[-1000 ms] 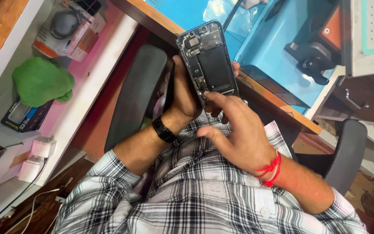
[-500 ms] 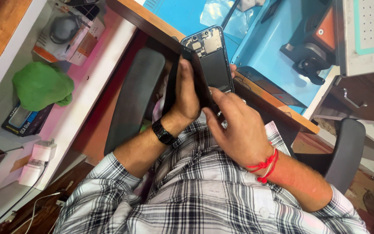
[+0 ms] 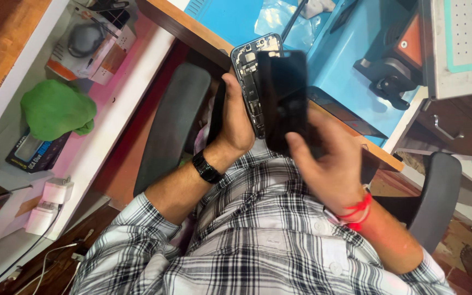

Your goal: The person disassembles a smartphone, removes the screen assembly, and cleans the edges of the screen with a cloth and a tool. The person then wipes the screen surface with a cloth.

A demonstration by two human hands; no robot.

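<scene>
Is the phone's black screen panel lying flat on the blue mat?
No: the right hand holds the screen panel up beside the opened phone body gripped by the left hand.

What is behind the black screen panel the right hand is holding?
Behind the black panel is the opened phone body, held by the left hand; its circuit board and parts show along its left side and top. The rest of its inside is covered by the panel.

My left hand (image 3: 236, 123) grips the opened phone body (image 3: 248, 82); the screen panel (image 3: 284, 98) in my right hand (image 3: 329, 164) overlaps its right side. Work mat (image 3: 329, 49) behind both, on the desk. Cloth (image 3: 55, 109) on the shelf far left of grip, chargers (image 3: 47, 205) below it. Clamp tool (image 3: 389, 82) right of the panel.
</scene>
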